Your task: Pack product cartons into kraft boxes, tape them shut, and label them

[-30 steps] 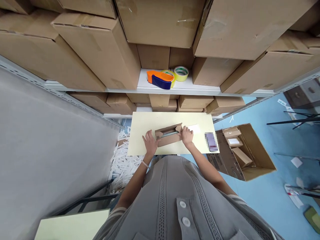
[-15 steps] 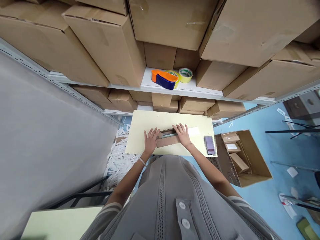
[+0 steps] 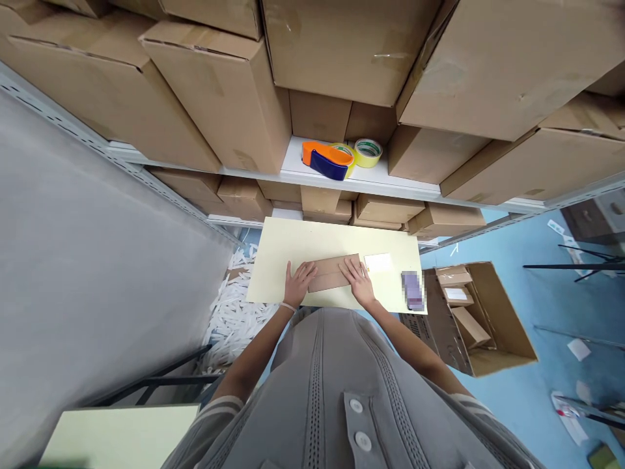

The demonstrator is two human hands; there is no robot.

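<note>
A long, narrow cardboard box [image 3: 329, 273] lies on the pale yellow tabletop [image 3: 283, 238], its top flaps folded down over the opening. My left hand [image 3: 297, 284] rests on the box's left end, fingers stretched across the top. On the right end, my right hand [image 3: 357, 280] lies with its fingers spread over the lid. Just beyond that hand, a white card or label [image 3: 379, 262] lies flat. Farther right on the table is a blurred purple object [image 3: 413, 290].
A shelf [image 3: 381, 179] ahead carries large cartons [image 3: 342, 49], an orange and blue tape dispenser [image 3: 327, 160] and a tape roll [image 3: 368, 152]. An open carton [image 3: 505, 319] with smaller boxes stands on the right. Shredded paper [image 3: 239, 306] covers the floor at left.
The box stood open with something pale inside; now its flaps are folded down. Both hands have moved from its edges onto the top, and the white card beside it is more exposed.
</note>
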